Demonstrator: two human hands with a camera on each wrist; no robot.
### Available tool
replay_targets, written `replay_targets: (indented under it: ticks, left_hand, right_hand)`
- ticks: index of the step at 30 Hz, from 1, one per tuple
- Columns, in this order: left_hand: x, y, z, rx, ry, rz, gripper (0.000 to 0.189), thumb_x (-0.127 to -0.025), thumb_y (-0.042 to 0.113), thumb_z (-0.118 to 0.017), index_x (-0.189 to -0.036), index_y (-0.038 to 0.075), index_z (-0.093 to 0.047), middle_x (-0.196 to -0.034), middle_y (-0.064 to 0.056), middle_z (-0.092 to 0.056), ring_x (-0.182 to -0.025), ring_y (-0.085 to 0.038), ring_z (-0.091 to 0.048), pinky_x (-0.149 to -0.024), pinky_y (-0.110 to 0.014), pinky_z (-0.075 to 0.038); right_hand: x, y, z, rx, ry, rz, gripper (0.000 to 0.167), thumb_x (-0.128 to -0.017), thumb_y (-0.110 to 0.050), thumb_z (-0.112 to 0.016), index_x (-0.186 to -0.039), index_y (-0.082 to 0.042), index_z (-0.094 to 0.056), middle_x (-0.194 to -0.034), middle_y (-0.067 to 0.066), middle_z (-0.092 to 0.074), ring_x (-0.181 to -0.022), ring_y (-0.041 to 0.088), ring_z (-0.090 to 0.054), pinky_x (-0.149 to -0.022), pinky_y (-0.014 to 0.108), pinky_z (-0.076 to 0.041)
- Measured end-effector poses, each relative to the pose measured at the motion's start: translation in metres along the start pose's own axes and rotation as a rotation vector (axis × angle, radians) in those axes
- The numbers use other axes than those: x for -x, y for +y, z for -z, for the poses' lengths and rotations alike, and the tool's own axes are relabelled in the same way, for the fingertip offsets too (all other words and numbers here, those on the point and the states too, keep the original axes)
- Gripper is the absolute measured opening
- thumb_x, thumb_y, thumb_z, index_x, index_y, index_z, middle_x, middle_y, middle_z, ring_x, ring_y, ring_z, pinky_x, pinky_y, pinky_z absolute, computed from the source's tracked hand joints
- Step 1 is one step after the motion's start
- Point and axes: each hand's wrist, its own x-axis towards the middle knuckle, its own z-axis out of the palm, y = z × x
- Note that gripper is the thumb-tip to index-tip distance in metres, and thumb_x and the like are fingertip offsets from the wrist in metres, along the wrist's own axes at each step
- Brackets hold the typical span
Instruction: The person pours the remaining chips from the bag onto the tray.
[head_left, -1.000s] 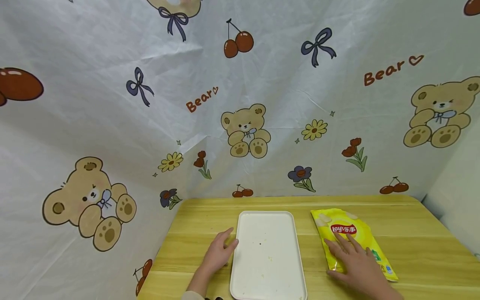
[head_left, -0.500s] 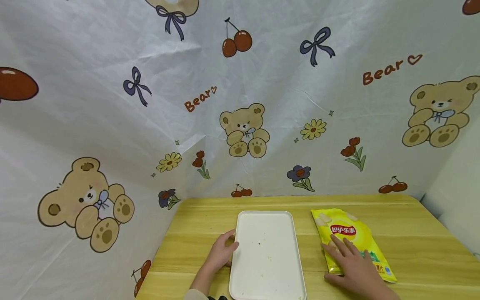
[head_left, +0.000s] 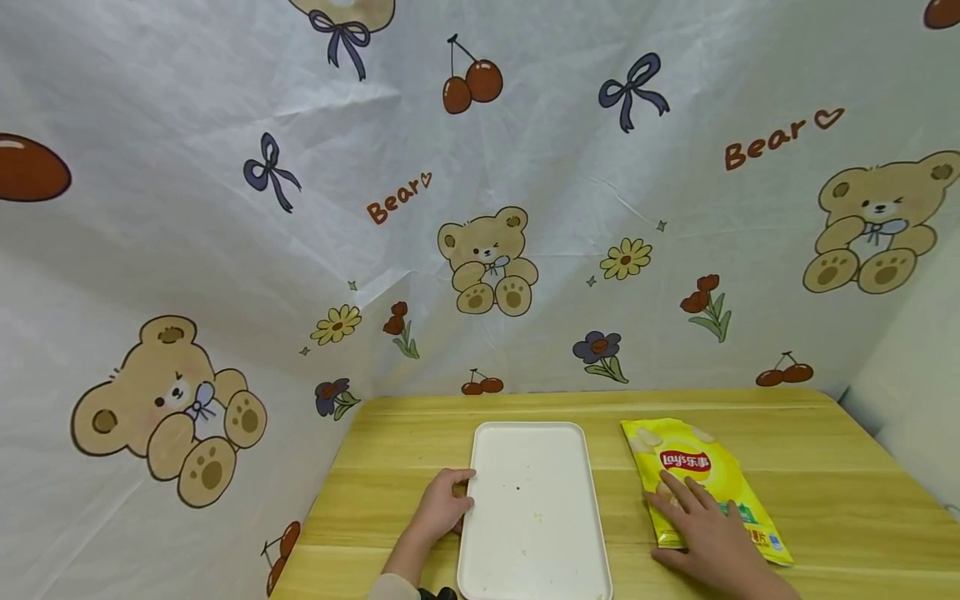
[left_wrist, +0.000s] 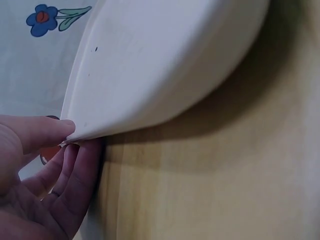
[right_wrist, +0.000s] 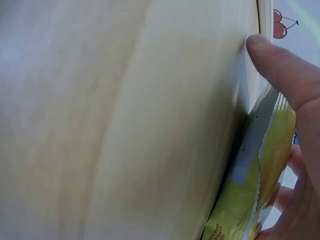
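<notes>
A white rectangular tray [head_left: 528, 508] lies on the wooden table, with a dark speck and a few crumbs on it. At its left edge my left hand [head_left: 441, 507] pinches the rim; in the left wrist view the thumb [left_wrist: 57, 130] is on top and the fingers curl underneath. My right hand [head_left: 708, 533] rests, fingers spread, on the lower part of a yellow Lay's chip bag [head_left: 693, 458] to the tray's right. Seen from the right wrist, the bag's crimped side [right_wrist: 262, 155] lies under the palm, and the thumb reaches out beside it.
The wooden table [head_left: 420, 433] surrounds the tray and bag. A white cloth [head_left: 555, 167] printed with bears, cherries and flowers hangs behind and to the left. A pale surface [head_left: 918, 392] borders the right side. Something small and black [head_left: 437, 594] shows by the left wrist.
My left hand's fingers have closed from beside the tray onto its left rim. The right hand has shifted slightly down and left on the chip bag.
</notes>
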Motion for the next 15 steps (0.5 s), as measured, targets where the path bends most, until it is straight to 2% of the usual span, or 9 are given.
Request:
replay_targets:
  ticks: [15]
  left_hand:
    - [-0.0039,-0.0035,-0.0002,0.029,0.021,0.004,0.046,-0.092,-0.004,-0.060,-0.138,-0.003,-0.056,-0.131,-0.023,-0.050,-0.059,-0.017,-0.060,-0.044,-0.035,-0.056]
  right_hand:
    - [-0.0049,0.0034,-0.0028,0.007,-0.017,0.009,0.061,-0.074,-0.052,-0.080,-0.129,-0.031,-0.065,-0.150,0.007,-0.049,-0.131,0.042,-0.049,-0.086,0.085,-0.037]
